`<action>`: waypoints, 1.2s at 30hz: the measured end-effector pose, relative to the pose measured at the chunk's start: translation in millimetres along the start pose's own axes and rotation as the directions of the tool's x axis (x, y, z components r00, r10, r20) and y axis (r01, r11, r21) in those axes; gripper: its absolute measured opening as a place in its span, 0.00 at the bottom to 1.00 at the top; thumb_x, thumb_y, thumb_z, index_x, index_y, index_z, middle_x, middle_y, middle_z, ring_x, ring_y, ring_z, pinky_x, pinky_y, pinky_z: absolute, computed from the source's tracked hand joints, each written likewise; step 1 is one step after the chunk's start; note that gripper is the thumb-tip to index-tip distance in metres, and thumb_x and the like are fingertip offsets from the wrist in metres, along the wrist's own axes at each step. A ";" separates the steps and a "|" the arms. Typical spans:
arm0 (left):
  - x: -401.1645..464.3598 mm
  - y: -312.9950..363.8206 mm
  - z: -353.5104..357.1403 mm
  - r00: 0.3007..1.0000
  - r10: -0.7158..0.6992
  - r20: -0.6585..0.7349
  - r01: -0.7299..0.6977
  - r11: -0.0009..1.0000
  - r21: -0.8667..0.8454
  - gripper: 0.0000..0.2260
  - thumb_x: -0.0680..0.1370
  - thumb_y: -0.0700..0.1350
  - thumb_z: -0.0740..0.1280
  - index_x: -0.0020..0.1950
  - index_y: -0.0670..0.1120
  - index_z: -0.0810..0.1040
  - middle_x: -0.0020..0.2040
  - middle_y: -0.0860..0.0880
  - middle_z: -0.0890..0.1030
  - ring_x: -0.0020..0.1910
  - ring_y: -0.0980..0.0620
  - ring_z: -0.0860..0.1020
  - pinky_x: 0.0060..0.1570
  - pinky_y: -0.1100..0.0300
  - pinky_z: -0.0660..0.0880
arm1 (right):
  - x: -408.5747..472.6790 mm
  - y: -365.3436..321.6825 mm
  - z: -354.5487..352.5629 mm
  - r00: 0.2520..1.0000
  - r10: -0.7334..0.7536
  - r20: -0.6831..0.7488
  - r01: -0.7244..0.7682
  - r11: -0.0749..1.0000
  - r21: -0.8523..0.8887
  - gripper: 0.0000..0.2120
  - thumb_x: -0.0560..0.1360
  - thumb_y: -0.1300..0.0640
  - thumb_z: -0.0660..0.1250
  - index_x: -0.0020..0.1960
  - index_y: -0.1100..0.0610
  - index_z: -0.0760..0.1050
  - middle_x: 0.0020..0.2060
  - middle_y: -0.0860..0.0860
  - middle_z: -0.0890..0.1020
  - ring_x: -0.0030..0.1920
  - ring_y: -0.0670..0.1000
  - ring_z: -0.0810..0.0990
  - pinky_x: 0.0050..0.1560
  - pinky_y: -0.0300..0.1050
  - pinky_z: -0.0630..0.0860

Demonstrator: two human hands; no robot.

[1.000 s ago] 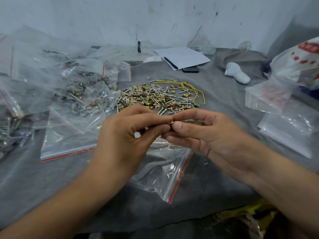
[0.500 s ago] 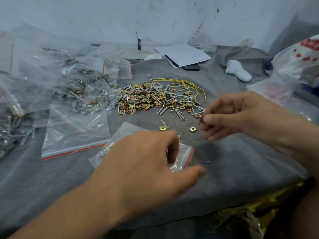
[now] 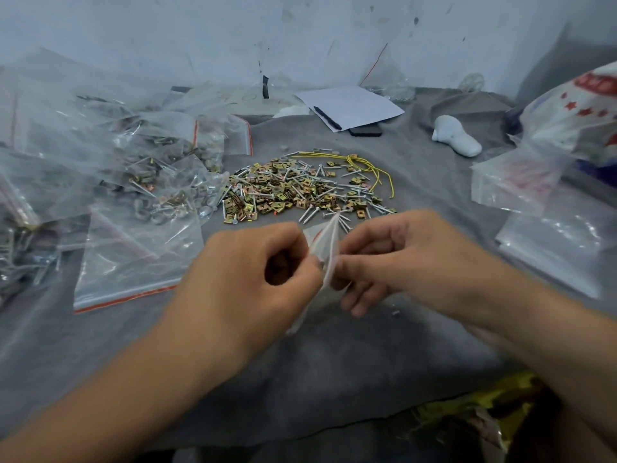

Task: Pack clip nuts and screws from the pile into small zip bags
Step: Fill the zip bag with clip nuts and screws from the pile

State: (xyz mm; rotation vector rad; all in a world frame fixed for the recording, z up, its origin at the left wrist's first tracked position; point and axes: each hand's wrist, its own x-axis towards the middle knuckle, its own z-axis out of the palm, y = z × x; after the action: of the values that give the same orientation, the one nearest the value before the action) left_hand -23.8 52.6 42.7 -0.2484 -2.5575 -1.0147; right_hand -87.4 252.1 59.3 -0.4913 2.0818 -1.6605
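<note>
Holding: small zip bag [image 3: 325, 252] lifted edge-on between both hands, over the grey cloth [image 3: 233, 379], just in front of the pile.
head view, left hand [image 3: 247, 289]: fingers curled, thumb and forefinger pinching one side of the bag near its top.
head view, right hand [image 3: 400, 262]: fingertips pinching the opposite side; lower fingers loosely curled under the bag. Blurred, exact contact hard to tell.
bag mouth: cannot tell whether open or sealed; red zip strip just visible near the top corner.
bag contents: hidden by the fingers, cannot tell.
pile [image 3: 300, 192]: brass clip nuts and silver screws mixed, flat on the cloth, beyond the hands; yellow cord [image 3: 367, 165] lying on its far right edge.
filled bags [image 3: 160, 168]: heaped at left, touching the pile's left edge.
empty bags [image 3: 547, 235]: stacked at right, well apart from the pile.
bag handling (judgement): thin film, very light, limp, slick; best pinched at the stiffer zip rim, one lip per hand, then pulled apart.
hardware handling (judgement): small, rigid, light; screw points likely to snag or pierce film, so heads-first drop preferable. Clip nuts flat, easier lifted by an edge than from above.
risk (judgement): bag collapsing shut if only one lip held; loose parts rolling little on cloth.
</note>
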 end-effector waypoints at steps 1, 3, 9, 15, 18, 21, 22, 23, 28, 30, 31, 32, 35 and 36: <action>-0.9 -0.3 -0.5 1.000 0.017 -0.001 -0.017 0.999 0.032 0.11 0.74 0.55 0.67 0.36 0.50 0.76 0.29 0.54 0.76 0.29 0.54 0.74 0.29 0.61 0.68 | -1.8 -3.0 -6.8 1.000 -0.017 -0.015 0.017 1.000 -0.009 0.05 0.75 0.66 0.74 0.48 0.68 0.83 0.39 0.65 0.86 0.34 0.58 0.87 0.34 0.45 0.83; -1.5 0.4 -0.3 0.999 0.046 -0.005 -0.045 0.996 0.073 0.11 0.74 0.56 0.67 0.37 0.51 0.75 0.31 0.53 0.77 0.31 0.52 0.76 0.30 0.53 0.72 | -6.6 -10.1 -18.3 0.995 -0.084 -0.054 0.084 0.996 0.005 0.06 0.73 0.63 0.76 0.47 0.65 0.85 0.40 0.65 0.86 0.37 0.60 0.87 0.36 0.45 0.84; 1.0 4.4 -1.8 0.997 0.062 -0.051 -0.062 0.998 -0.005 0.10 0.77 0.50 0.66 0.36 0.49 0.74 0.30 0.54 0.73 0.31 0.55 0.72 0.31 0.60 0.64 | -9.7 -7.2 4.6 0.976 -0.212 0.047 0.207 0.973 0.106 0.03 0.74 0.65 0.74 0.48 0.64 0.84 0.42 0.63 0.87 0.43 0.61 0.89 0.39 0.47 0.85; 1.7 2.4 -6.8 0.998 0.052 -0.032 -0.050 0.997 0.058 0.11 0.78 0.53 0.63 0.38 0.50 0.75 0.31 0.54 0.75 0.32 0.55 0.73 0.31 0.58 0.67 | -5.3 -0.4 17.2 0.995 -0.093 0.037 0.091 0.995 0.048 0.02 0.76 0.66 0.74 0.47 0.65 0.83 0.40 0.63 0.87 0.39 0.62 0.89 0.33 0.46 0.83; -1.6 7.3 -7.2 0.978 0.206 -0.014 -0.192 0.935 0.299 0.11 0.80 0.54 0.59 0.39 0.51 0.71 0.33 0.54 0.73 0.32 0.53 0.73 0.30 0.52 0.70 | -6.2 -4.0 13.8 0.998 0.022 0.059 -0.029 0.992 0.126 0.04 0.73 0.61 0.77 0.46 0.62 0.86 0.42 0.63 0.87 0.38 0.60 0.88 0.32 0.44 0.82; -3.1 15.0 -3.3 0.928 0.362 0.089 -0.358 0.801 0.480 0.09 0.79 0.53 0.60 0.40 0.53 0.71 0.36 0.51 0.74 0.32 0.44 0.77 0.28 0.56 0.64 | -8.3 -2.1 13.0 0.982 0.173 0.070 -0.183 0.963 0.198 0.03 0.71 0.60 0.77 0.43 0.60 0.87 0.41 0.63 0.87 0.34 0.54 0.87 0.29 0.39 0.81; -3.1 16.5 -0.4 0.909 0.396 0.129 -0.405 0.766 0.500 0.10 0.79 0.53 0.60 0.41 0.52 0.73 0.36 0.50 0.75 0.31 0.43 0.77 0.28 0.57 0.62 | -8.7 -1.5 12.1 0.977 0.204 0.065 -0.213 0.956 0.203 0.03 0.74 0.61 0.76 0.42 0.59 0.88 0.40 0.62 0.87 0.33 0.53 0.87 0.28 0.38 0.80; -2.8 17.7 2.0 0.894 0.416 0.168 -0.440 0.741 0.507 0.11 0.80 0.53 0.59 0.42 0.51 0.74 0.36 0.49 0.75 0.31 0.42 0.77 0.28 0.57 0.62 | -8.3 -0.5 9.3 0.972 0.224 0.063 -0.232 0.953 0.192 0.05 0.75 0.61 0.74 0.42 0.58 0.88 0.40 0.60 0.88 0.33 0.52 0.87 0.27 0.37 0.79; -1.9 17.9 5.2 0.847 0.451 0.283 -0.531 0.676 0.511 0.08 0.80 0.51 0.62 0.43 0.49 0.76 0.39 0.48 0.77 0.34 0.42 0.78 0.28 0.54 0.69 | -9.8 -6.8 -0.7 0.948 0.306 0.082 -0.316 0.936 0.157 0.10 0.66 0.48 0.74 0.45 0.48 0.89 0.43 0.50 0.89 0.39 0.45 0.88 0.24 0.31 0.69; -2.0 17.7 4.4 0.854 0.444 0.271 -0.518 0.686 0.511 0.08 0.80 0.50 0.62 0.44 0.49 0.75 0.39 0.48 0.77 0.35 0.42 0.77 0.28 0.54 0.69 | -10.3 -5.0 1.4 0.945 0.315 0.086 -0.327 0.919 0.223 0.11 0.64 0.46 0.74 0.43 0.46 0.89 0.42 0.48 0.88 0.38 0.44 0.87 0.24 0.30 0.67; -1.5 17.5 3.1 0.861 0.439 0.257 -0.507 0.698 0.505 0.08 0.80 0.50 0.61 0.44 0.49 0.75 0.39 0.48 0.77 0.35 0.42 0.77 0.28 0.54 0.69 | -10.1 -2.9 2.8 0.949 0.305 0.084 -0.316 0.907 0.277 0.10 0.64 0.46 0.74 0.43 0.46 0.89 0.42 0.48 0.88 0.38 0.44 0.87 0.24 0.30 0.67; -0.7 16.8 1.2 0.867 0.436 0.240 -0.495 0.709 0.501 0.08 0.80 0.50 0.61 0.44 0.49 0.75 0.39 0.48 0.77 0.35 0.42 0.77 0.28 0.54 0.68 | -10.2 -1.9 5.8 0.954 0.292 0.073 -0.299 0.894 0.333 0.10 0.64 0.47 0.74 0.43 0.47 0.89 0.42 0.49 0.89 0.38 0.45 0.87 0.25 0.30 0.68; 1.9 14.7 -4.3 0.866 0.452 0.214 -0.492 0.692 0.529 0.06 0.79 0.48 0.62 0.44 0.49 0.74 0.39 0.49 0.77 0.34 0.41 0.77 0.28 0.54 0.66 | -7.9 3.8 17.7 0.973 0.229 0.022 -0.215 0.874 0.436 0.14 0.64 0.48 0.75 0.47 0.50 0.89 0.46 0.51 0.89 0.42 0.47 0.88 0.33 0.35 0.78; 2.1 14.7 -4.6 0.855 0.467 0.227 -0.510 0.674 0.534 0.05 0.79 0.47 0.64 0.44 0.49 0.74 0.39 0.48 0.77 0.34 0.41 0.77 0.28 0.54 0.67 | -7.0 5.4 22.7 0.976 0.219 0.011 -0.199 0.865 0.461 0.17 0.64 0.49 0.75 0.51 0.53 0.89 0.47 0.52 0.89 0.43 0.47 0.88 0.37 0.37 0.80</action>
State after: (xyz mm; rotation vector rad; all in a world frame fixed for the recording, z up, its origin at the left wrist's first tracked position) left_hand -20.1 60.1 55.8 -0.7560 -2.4977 -0.0033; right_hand -69.4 238.2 50.5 -0.0703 1.6113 -1.9550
